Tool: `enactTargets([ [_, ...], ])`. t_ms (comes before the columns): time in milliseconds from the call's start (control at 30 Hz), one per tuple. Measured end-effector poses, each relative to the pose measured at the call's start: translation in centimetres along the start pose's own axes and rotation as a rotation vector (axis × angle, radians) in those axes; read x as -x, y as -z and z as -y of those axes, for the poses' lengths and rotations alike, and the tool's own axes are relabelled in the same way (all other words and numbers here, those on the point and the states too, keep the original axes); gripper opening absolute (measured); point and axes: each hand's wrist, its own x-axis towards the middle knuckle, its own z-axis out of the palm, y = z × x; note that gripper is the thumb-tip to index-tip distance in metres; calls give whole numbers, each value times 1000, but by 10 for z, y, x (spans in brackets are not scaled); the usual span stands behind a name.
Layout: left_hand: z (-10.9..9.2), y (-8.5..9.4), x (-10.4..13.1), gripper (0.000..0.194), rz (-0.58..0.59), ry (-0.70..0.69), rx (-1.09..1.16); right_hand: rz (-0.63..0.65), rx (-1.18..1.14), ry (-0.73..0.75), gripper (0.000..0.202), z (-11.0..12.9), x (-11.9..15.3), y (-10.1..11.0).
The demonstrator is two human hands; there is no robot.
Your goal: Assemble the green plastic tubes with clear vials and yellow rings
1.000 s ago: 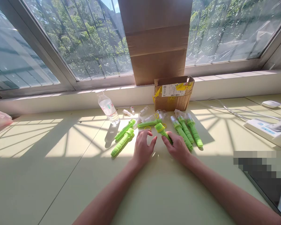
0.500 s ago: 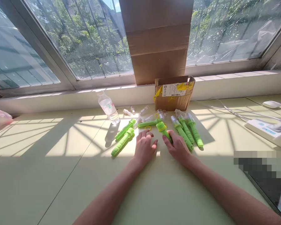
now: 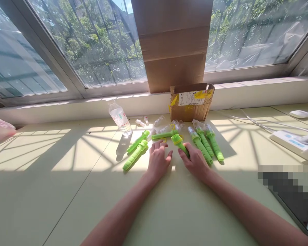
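My right hand is wrapped round a green ribbed plastic handle, its wide threaded end tilted up and away from me. My left hand rests palm down on the table, thumb apart from the fingers, holding nothing. Its fingertips are close to a yellow ring; whether they touch it, I cannot tell. Beyond them lies another green handle crosswise, among clear plastic caps. Two green handles lie left of my left hand. To the right, several green handles with clear caps lie side by side.
A clear bottle stands at the back left, near two small white tubes. An opened cardboard box is against the sill. A power strip with cables and a white mouse are right; a pink bag is far left.
My left fingers have shifted slightly forward toward the yellow ring. My right hand keeps its hold on the green handle almost unmoved. The whole view has drifted a little.
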Motion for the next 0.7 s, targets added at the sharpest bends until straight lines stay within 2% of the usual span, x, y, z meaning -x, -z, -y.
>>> enactTargets([
  [133, 0, -1, -2, 19, -37, 2, 22, 9, 7, 3, 24, 2, 0, 0],
  [300, 3, -4, -6, 27, -73, -29, -9, 8, 11, 13, 24, 1, 1, -1],
  [467, 12, -11, -20, 30, -81, -96, -89, 9, 27, 23, 22, -1, 0, -1],
  [700, 15, -22, -49, 39, -75, 48, -276, 6, 36, 46, 21, -2, 0, -2],
])
